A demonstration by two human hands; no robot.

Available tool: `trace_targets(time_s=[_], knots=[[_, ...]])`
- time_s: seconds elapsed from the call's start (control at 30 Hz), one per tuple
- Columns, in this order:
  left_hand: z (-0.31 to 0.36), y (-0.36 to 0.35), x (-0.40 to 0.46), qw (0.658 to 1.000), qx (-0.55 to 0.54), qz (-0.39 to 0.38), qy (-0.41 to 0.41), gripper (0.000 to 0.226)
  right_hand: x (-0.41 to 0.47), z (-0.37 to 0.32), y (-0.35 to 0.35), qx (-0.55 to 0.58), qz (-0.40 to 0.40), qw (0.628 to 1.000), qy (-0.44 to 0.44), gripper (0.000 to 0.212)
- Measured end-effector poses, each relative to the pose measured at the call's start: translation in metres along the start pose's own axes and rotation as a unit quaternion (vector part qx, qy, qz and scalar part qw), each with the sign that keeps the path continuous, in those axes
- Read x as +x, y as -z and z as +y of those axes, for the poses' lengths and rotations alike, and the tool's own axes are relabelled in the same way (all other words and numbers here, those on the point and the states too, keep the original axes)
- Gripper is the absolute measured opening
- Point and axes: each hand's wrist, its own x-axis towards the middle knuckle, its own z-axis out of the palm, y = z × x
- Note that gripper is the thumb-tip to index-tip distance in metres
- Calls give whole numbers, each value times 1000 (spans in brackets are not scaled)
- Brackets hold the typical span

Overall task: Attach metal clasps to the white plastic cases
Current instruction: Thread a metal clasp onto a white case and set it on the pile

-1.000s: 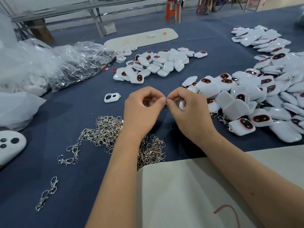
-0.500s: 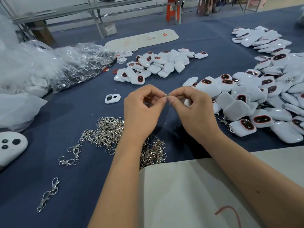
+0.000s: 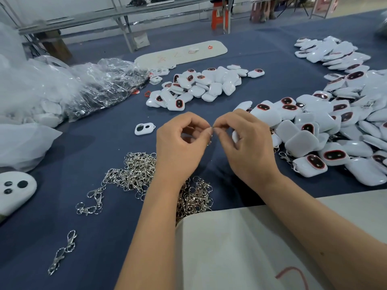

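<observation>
At the frame's centre, the left hand (image 3: 180, 143) and right hand (image 3: 249, 143) meet fingertip to fingertip, both pinching a small metal clasp (image 3: 210, 132) so its ring can be worked; a white case (image 3: 235, 136) shows behind the right fingers. Loose clasps (image 3: 134, 174) lie below on the worktop (image 3: 62, 237), within easy reach.

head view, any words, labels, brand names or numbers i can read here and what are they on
No text can be read with confidence.
Long white board at the far side of the table: red handwritten marks, too blurred to read.
Pale sheet near the person: a red curved stroke at its lower right, cut off by the frame edge, not legible.
White plastic cases: no print visible.
</observation>
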Motion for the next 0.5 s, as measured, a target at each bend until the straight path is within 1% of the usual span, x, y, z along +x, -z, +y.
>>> trace_targets(time_s=[0.13, 0.23, 0.37, 0.5], knots=[[-3, 5, 0, 1000, 3, -13, 10, 12, 3, 4, 0, -37, -26, 998, 51, 8], [-3, 4, -1, 1000, 8, -23, 3, 13, 3, 4, -1, -35, -34, 997, 59, 8], [-5, 3, 1, 1000, -22, -7, 11, 10, 3, 4, 1, 44, -18, 999, -1, 8], [-4, -2, 2, 998, -54, -10, 24, 9, 2, 3, 3, 110, -25, 992, -48, 11]])
